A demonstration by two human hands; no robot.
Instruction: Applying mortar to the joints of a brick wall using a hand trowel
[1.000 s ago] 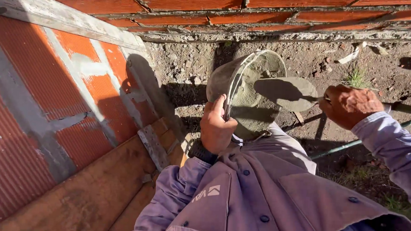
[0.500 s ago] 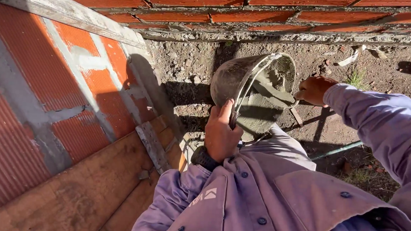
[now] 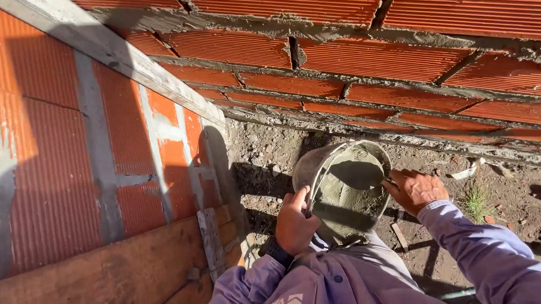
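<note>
Risk first: the grey, mortar-crusted metal bucket [image 3: 342, 190] is held off the ground, tilted toward the wearer's chest, with wet grey mortar [image 3: 348, 199] inside. If the tilt grows or a grip slips, I judge the mix could slop onto the lilac button-up work shirt [image 3: 362, 286] or drop to the bare dirt ground [image 3: 270, 164] below.

Left hand [image 3: 294, 224] is closed on the bucket's near rim by the thin wire bail handle [image 3: 322, 173]. Right hand [image 3: 413, 190] is curled at the far rim, fingers reaching inside; whether it holds a tool I cannot tell.

Bucket: round, dented-looking, walls smeared with dried cement, half in shadow. It hangs between the ribbed red hollow-brick wall [image 3: 349, 57] ahead and the wearer's body, a worn wooden plank [image 3: 104, 273] at lower left.
</note>
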